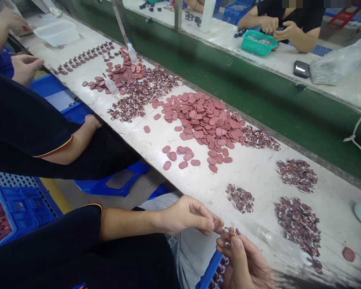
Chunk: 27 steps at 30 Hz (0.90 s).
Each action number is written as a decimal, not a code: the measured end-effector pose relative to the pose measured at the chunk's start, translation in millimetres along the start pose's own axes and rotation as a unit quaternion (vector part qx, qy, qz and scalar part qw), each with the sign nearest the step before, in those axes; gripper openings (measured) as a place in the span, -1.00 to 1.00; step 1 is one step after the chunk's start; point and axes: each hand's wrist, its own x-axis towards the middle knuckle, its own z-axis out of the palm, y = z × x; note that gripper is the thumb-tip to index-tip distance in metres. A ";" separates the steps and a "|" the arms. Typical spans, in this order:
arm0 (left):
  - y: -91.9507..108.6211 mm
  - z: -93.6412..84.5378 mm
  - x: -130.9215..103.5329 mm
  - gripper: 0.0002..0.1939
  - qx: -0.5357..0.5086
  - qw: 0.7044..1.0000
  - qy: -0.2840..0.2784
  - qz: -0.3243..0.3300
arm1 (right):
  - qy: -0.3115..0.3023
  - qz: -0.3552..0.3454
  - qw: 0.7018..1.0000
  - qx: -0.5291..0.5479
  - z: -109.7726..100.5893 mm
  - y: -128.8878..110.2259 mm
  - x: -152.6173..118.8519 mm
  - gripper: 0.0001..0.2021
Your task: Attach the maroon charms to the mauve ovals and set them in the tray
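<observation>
Just past the table's near edge, my right hand (243,261) pinches a small dark reddish-brown figure piece (230,233) between thumb and fingers. My left hand (188,216) reaches to the same piece from the left, thumb and fingertips pressed together beside it; whether they grip part of it is too small to tell. Beyond the hands lies a small pile of similar pieces (240,198), with larger piles (299,224) to the right. A clear bottle (273,239) lies on its side near my right hand. Flat reddish ovals (204,118) form a big heap farther back.
A co-worker's arm (60,148) and hands are on the left. Glue bottles (110,85), rows of assembled figures (81,57) and a white tub (56,33) stand farther along. A blue crate (209,271) is below the hands. Another person works opposite.
</observation>
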 end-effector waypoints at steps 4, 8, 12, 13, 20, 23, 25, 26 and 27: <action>0.4 2.1 -0.9 -0.64 0.002 1.000 -0.002 0.000 | -0.018 0.009 1.000 0.002 4.6 -4.8 -0.9 -0.69; 1.2 2.1 -1.2 -0.67 0.003 1.000 -0.020 0.008 | -0.011 -0.008 1.000 -0.007 7.5 -6.2 -1.5 -0.69; 0.9 1.6 -1.5 -0.70 0.003 0.999 -0.032 0.015 | -0.023 -0.014 1.000 -0.007 6.5 -6.9 0.1 -0.69; 0.8 1.8 -1.6 -0.70 0.003 0.999 -0.030 0.014 | -0.026 -0.007 1.000 -0.011 5.6 -7.1 0.8 -0.69; 2.3 4.2 -1.7 -0.66 0.012 1.000 -0.015 0.003 | -0.067 0.040 0.996 -0.035 -3.1 -10.4 7.3 -0.61; 3.3 5.3 -1.9 -0.63 0.022 1.000 -0.003 0.006 | -0.072 0.022 0.997 -0.037 -0.2 -15.2 4.3 -0.62; 3.5 6.1 -1.9 -0.62 0.029 1.000 0.007 0.008 | -0.054 0.006 0.998 -0.042 3.7 -17.1 1.1 -0.64; 3.5 6.5 -1.8 -0.62 0.032 0.999 0.011 0.010 | -0.046 -0.004 0.998 -0.044 5.4 -17.0 -0.2 -0.66; 3.4 6.8 -1.7 -0.62 0.034 0.999 0.014 0.013 | -0.043 -0.015 0.998 -0.043 6.8 -16.0 -0.9 -0.68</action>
